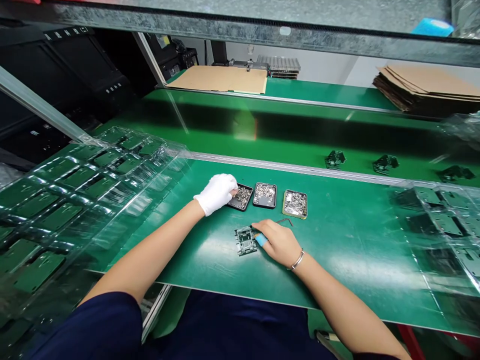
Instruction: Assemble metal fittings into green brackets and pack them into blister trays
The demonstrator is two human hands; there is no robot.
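Note:
My left hand (217,194), in a white glove with bare fingertips, reaches into the left black tray (243,200) of small metal pieces. Its fingers are drawn together; whatever they pinch is hidden. Bare, with blue tape round one digit, my right hand (280,244) grips the right edge of a small dark green slotted part (245,241) lying on the bench. Just behind that hand shows an L-shaped hex key (288,221), partly covered by it. A middle tray (264,205) and a right tray (295,214) also contain small metal pieces.
Clear plastic blister trays with flat green plates stand at the left (60,215) and right (446,225). Several dark assembled parts (335,159) sit beyond the metal rail (262,166). Cardboard sheets (431,85) are stacked at the back right. A metal shelf edge (240,32) crosses overhead.

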